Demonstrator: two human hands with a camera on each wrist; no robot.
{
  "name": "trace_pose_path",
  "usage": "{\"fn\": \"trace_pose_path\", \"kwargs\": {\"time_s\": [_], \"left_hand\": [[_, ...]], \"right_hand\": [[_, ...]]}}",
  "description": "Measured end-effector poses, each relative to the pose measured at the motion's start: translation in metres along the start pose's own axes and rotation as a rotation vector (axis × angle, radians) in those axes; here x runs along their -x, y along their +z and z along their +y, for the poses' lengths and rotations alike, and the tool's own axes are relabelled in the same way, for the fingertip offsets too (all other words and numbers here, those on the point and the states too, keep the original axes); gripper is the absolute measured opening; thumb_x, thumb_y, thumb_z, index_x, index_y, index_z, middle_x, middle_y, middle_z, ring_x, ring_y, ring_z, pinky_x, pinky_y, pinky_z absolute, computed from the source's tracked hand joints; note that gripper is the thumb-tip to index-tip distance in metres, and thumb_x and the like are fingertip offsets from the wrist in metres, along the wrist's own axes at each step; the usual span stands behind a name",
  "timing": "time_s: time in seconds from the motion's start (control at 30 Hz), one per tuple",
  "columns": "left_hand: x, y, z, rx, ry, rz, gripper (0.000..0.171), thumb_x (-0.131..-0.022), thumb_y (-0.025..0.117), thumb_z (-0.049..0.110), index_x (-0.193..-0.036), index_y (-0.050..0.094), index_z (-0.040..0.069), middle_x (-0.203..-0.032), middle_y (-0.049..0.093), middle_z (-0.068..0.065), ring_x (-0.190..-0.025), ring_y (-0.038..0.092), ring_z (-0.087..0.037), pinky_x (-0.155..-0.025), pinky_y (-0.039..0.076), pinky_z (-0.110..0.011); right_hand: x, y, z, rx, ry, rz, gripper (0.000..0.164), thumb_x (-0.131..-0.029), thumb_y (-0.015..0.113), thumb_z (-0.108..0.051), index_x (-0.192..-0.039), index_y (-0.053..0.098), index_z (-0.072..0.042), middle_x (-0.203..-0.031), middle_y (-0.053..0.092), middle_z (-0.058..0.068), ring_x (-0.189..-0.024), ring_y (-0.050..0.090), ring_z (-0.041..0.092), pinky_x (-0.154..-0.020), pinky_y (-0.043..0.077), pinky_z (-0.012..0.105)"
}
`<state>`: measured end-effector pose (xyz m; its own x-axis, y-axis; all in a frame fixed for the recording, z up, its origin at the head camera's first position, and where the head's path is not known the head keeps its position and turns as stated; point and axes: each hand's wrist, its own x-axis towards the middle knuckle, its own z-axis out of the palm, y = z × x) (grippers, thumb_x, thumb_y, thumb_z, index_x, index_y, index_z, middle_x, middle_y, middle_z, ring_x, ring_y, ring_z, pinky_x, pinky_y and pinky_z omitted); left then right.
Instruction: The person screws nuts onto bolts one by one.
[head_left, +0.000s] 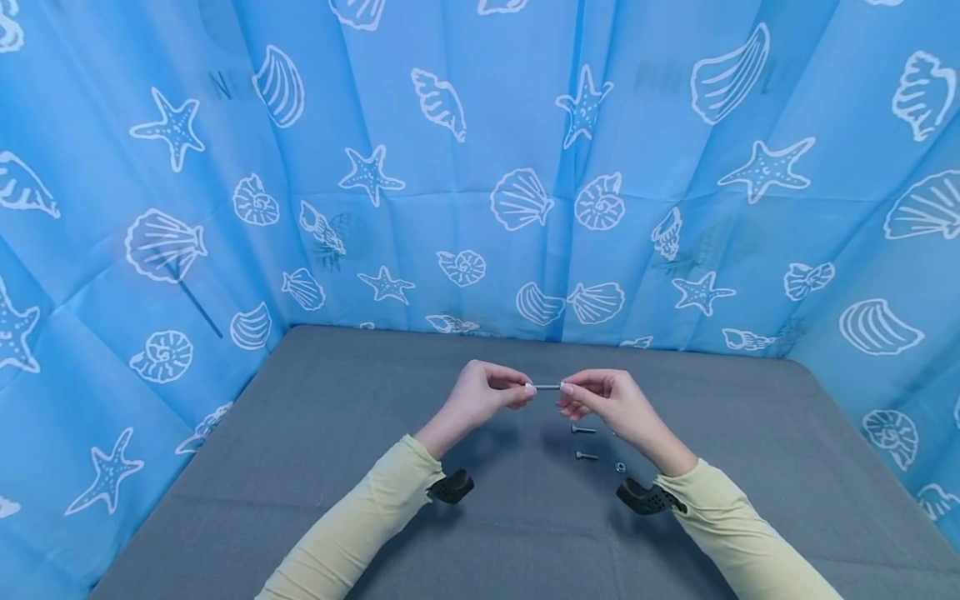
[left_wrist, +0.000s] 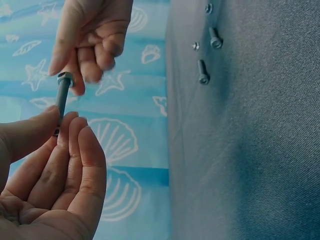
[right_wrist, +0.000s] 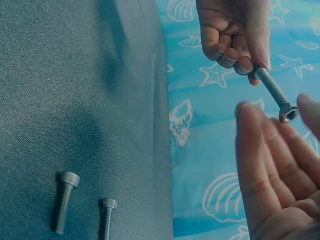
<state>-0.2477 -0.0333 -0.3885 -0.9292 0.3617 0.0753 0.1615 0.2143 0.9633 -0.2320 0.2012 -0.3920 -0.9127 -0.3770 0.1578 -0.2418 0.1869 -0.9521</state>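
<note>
Both hands are raised over the grey table, with a silver socket-head bolt [head_left: 547, 387] lying crosswise between them. My left hand [head_left: 480, 393] pinches the head end between thumb and fingertips, which cover most of the head. At the opposite end, a hex nut [right_wrist: 288, 114] sits right on the tip of the threads, its hole facing outward in the right wrist view. The thumb and fingertips of my right hand [head_left: 611, 402] are around this nut, the index finger slightly blurred. Bare thread shows along the shank between the two hands.
Two more bolts, an upper one [head_left: 583, 430] and a lower one [head_left: 587, 456], lie on the grey table [head_left: 360, 500] below the right hand. A loose nut [head_left: 620, 467] lies beside them, with another nut [left_wrist: 208, 8] nearby. A blue shell-patterned curtain [head_left: 465, 167] hangs behind.
</note>
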Motion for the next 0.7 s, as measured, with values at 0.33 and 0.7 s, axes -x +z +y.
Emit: {"fn": "trace_pose_path", "kwargs": {"time_s": [0.33, 0.7], "left_hand": [[-0.0005, 0.0015, 0.0001, -0.008, 0.008, 0.000, 0.017, -0.086, 0.074, 0.021, -0.095, 0.075, 0.007, -0.081, 0.072, -0.001, -0.076, 0.069, -0.014, -0.078, 0.057, -0.043], [-0.0010, -0.0006, -0.0031, -0.011, -0.023, 0.017, 0.015, -0.086, 0.074, 0.020, -0.095, 0.075, 0.007, -0.082, 0.072, 0.000, -0.077, 0.069, -0.013, -0.078, 0.057, -0.043]], "right_hand": [[-0.0008, 0.0005, -0.0015, -0.104, 0.023, -0.043, 0.028, -0.093, 0.063, -0.009, -0.112, 0.056, 0.010, -0.100, 0.065, 0.032, -0.089, 0.068, 0.037, -0.078, 0.055, 0.051], [0.0005, -0.0027, 0.0001, -0.100, 0.014, -0.066, 0.039, -0.093, 0.063, -0.007, -0.128, 0.050, 0.003, -0.104, 0.062, 0.033, -0.094, 0.068, 0.031, -0.083, 0.053, 0.052]]}}
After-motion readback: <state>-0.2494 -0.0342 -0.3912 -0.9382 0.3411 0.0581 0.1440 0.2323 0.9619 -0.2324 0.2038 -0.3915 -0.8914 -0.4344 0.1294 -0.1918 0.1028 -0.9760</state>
